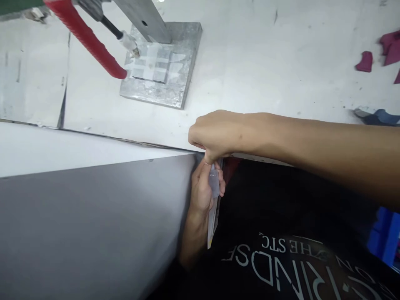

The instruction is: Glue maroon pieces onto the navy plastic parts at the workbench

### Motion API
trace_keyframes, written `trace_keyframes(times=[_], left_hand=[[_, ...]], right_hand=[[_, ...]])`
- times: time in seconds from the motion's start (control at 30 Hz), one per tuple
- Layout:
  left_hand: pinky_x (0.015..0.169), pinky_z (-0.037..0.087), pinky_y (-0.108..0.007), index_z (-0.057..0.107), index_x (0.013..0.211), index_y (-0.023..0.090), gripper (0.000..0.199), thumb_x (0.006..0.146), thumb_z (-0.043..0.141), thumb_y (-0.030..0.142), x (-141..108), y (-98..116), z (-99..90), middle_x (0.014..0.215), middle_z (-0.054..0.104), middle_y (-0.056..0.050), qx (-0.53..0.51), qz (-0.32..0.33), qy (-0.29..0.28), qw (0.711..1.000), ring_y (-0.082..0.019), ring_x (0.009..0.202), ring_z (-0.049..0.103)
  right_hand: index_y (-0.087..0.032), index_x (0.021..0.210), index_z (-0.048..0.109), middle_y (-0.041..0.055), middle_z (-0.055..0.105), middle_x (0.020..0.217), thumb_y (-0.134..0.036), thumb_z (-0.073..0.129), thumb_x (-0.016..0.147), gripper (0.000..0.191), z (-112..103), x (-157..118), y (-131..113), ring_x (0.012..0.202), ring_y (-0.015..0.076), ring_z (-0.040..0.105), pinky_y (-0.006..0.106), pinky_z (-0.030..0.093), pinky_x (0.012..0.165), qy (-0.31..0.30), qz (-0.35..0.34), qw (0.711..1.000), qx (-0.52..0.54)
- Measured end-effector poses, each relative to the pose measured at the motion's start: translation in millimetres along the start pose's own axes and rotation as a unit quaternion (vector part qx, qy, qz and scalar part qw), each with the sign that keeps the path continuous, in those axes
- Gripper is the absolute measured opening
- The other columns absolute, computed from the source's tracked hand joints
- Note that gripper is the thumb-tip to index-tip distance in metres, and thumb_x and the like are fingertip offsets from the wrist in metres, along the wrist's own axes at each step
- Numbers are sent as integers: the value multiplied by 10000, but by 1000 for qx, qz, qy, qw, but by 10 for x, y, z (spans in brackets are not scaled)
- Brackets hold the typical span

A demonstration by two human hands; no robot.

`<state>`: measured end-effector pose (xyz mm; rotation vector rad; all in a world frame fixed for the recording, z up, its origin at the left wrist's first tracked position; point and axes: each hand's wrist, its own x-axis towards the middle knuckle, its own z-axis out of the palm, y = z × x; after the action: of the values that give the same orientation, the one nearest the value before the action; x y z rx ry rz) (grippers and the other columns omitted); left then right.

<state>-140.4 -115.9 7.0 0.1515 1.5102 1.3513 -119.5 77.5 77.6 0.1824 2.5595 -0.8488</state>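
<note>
Both hands meet at the bench's near edge. From where I'm standing, the left hand is closed round one clear piece, with one pale strip hanging below it (whether the two are joined, I can't tell). The right hand is curled nearly to a fist, its thumb down by the left fingertips; whether it has hold of anything is hidden from me. I'd judge this to be close fingertip work on the piece, and the next move to call for a firm left grip and a careful right pinch.

Left to right along the bench: one red handle, one metal plate with one post on it, then blue-grey scraps, overlapping too much to count, and at least three pink scraps.
</note>
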Motion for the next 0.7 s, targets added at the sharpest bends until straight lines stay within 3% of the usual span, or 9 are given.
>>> trace_keyframes(times=[0.17, 0.33, 0.5, 0.7], left_hand=[[280, 363, -204, 595, 754, 210, 454, 970, 714, 591, -205, -237, -182, 561, 591, 51, 17, -19, 17, 1000, -114, 326, 510], [330, 426, -222, 597, 796, 218, 491, 951, 731, 665, -188, -480, -276, 616, 634, 42, 12, 41, 33, 999, -118, 379, 544], [369, 429, -236, 571, 824, 237, 512, 984, 647, 717, -22, -502, -224, 615, 598, 59, -4, 89, 18, 996, -116, 403, 527], [479, 485, -270, 613, 850, 233, 550, 961, 597, 771, 0, -534, -197, 681, 641, 23, -22, 119, -15, 993, -137, 517, 586]], right_hand=[[-178, 827, 711, 49, 705, 846, -140, 824, 816, 120, -29, -26, 59, 811, 224, 660, 345, 386, 663, 19, -5, 1000, 3], [-144, 920, 745, 69, 713, 885, -230, 854, 825, 167, 21, 39, 108, 850, 254, 679, 348, 399, 688, 15, -10, 1000, -24], [-152, 942, 768, 74, 708, 879, -268, 841, 869, 155, 98, 59, 122, 894, 282, 686, 359, 396, 719, 21, 0, 1000, -14], [-171, 942, 756, 81, 708, 901, -227, 839, 871, 123, 72, -24, 119, 915, 276, 649, 367, 367, 732, 8, 34, 999, 3]])
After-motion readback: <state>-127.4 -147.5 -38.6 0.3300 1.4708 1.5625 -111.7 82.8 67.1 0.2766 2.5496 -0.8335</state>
